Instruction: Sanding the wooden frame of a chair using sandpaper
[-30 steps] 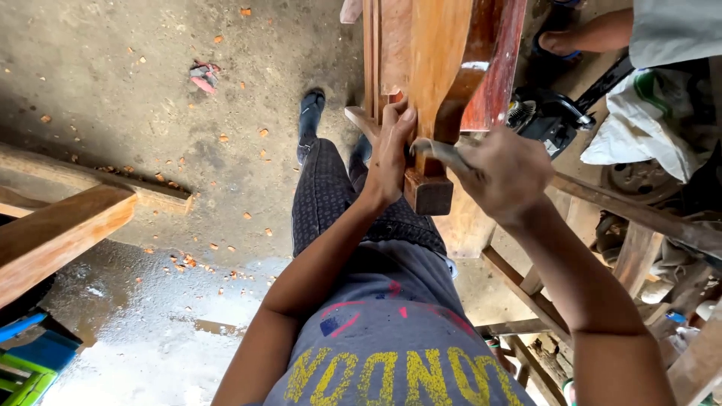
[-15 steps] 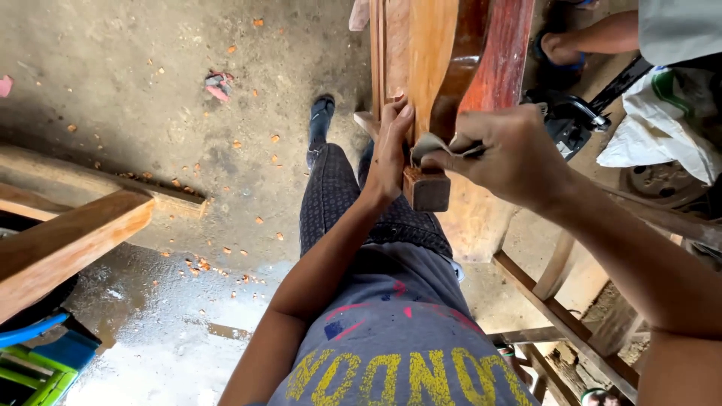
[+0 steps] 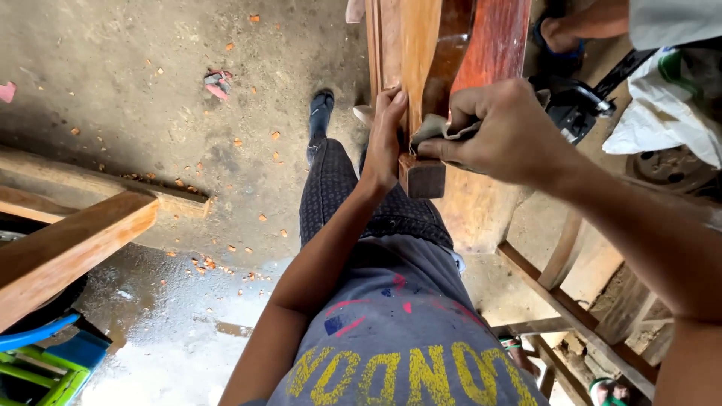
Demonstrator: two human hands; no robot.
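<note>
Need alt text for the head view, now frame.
Seen from above, the right hand presses a folded sandpaper piece against a curved wooden furniture leg that the left hand steadies; wood chips litter the concrete floor.

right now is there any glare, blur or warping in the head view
Head view: glare on the wet floor patch; wide-lens stretch enlarges the right hand and forearm; the left hand and carved wooden leg stay fairly sharp; the folded sandpaper is slightly soft.
</note>
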